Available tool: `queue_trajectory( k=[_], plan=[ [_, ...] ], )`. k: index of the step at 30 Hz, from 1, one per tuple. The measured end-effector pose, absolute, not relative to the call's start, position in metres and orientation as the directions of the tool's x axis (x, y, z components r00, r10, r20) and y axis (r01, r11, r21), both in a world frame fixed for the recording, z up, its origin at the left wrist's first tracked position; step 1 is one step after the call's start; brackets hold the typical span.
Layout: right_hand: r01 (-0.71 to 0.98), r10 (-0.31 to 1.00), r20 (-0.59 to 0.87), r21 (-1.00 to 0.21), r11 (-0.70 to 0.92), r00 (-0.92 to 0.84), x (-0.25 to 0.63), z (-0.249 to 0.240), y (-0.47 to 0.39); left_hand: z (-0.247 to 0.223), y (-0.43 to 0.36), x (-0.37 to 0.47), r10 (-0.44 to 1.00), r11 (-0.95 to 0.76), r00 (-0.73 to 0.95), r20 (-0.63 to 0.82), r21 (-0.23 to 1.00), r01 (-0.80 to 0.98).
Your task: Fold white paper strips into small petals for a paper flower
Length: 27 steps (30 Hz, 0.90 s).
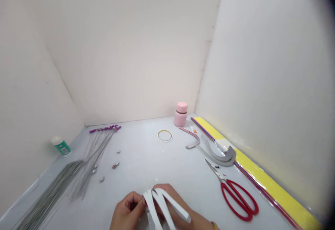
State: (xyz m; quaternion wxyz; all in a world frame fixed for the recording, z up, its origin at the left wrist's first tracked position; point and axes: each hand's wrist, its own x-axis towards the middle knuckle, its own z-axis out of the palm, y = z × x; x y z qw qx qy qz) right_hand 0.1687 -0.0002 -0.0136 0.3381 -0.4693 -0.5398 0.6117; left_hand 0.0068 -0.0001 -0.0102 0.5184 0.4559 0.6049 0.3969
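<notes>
Pinching flat white bent strips point(150, 205) with the left hand point(128, 210), low over the pale table point(141, 160); curling the right hand point(170, 189) behind them, too hidden to tell whether gripping. Near right, red-handled metal scissors point(224, 178); ahead, a thin white ring point(164, 141); left, thin grey wires point(62, 176). Farther, a pink lidded jar point(180, 118) and a green-and-white bottle point(62, 148), label too small to read.

White strips point(152, 209): narrow, flat, curved; tops bunched at left hand point(127, 212), lower ends fanned apart.
</notes>
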Motion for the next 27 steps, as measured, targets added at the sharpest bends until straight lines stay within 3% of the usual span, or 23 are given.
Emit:
queue_trajectory(
  k=[4, 10, 13, 19, 23, 27],
  plan=[
    [-0.031, 0.92, -0.203, -0.974, -0.226, -0.336, 0.159, -0.019, 0.007, -0.003, -0.001, 0.007, 0.98, 0.189, 0.051, -0.193, 0.979, 0.082],
    [-0.037, 0.92, -0.231, -0.966, -0.256, -0.317, 0.156, -0.02, 0.009, -0.003, -0.001, 0.003, 0.97, 0.161, 0.181, -0.163, 0.987, 0.027],
    [-0.032, 0.942, -0.22, -0.971, -0.235, -0.254, 0.158, -0.019, 0.01, -0.003, -0.001, 0.002, 0.98, 0.187, 0.07, -0.185, 0.982, -0.032],
    [0.065, 0.988, -0.153, -0.986, -0.154, 0.034, 0.175, -0.021, 0.027, -0.006, 0.0, -0.003, 0.949, 0.166, -0.237, -0.206, 0.97, -0.18],
    [0.254, 0.984, -0.066, -0.961, -0.106, 0.163, 0.197, -0.017, 0.043, -0.017, 0.004, -0.011, 0.926, 0.11, -0.32, -0.198, 0.955, -0.274],
    [0.526, 0.964, 0.064, -0.846, -0.083, 0.257, 0.229, -0.006, 0.056, -0.023, 0.008, -0.017, 0.88, 0.091, -0.394, -0.267, 0.907, -0.411]
  ],
)
